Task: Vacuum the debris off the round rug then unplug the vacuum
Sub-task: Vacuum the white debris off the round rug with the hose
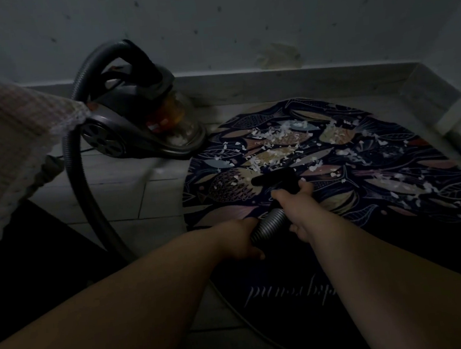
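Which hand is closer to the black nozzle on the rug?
Right. The right hand grips the neck of the nozzle; the left hand holds the ribbed hose farther back from it.

Dark fish-patterned rug (363, 167), white debris (276, 133), grey hose (270, 224).

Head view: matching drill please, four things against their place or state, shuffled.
1. vacuum canister
2. white debris
3. left hand
4. right hand

a. scattered on the round rug
b. grips the black nozzle
c. on the tiled floor by the wall
d. grips the ribbed hose

Pairs: 1-c, 2-a, 3-d, 4-b
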`<move>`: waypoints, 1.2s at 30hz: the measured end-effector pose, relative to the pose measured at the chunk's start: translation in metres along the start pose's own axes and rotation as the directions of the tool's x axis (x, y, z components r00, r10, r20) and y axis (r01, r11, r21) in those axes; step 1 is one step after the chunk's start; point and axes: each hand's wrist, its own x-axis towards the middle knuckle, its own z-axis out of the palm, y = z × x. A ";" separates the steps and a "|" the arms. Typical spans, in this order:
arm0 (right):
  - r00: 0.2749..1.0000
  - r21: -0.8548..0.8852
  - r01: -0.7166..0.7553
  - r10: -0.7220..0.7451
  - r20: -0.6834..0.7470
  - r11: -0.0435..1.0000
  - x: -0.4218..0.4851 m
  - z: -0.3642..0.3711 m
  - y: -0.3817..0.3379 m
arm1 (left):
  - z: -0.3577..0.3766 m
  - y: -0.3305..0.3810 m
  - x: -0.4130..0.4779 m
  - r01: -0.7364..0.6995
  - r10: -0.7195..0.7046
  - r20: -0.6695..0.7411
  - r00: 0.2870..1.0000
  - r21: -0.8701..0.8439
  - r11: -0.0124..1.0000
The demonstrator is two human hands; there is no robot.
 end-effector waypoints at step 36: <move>0.995 -0.042 0.008 -0.004 0.096 0.999 -0.018 0.044 -0.002 | -0.007 -0.028 -0.036 0.038 -0.037 -0.029 0.999 0.051 0.998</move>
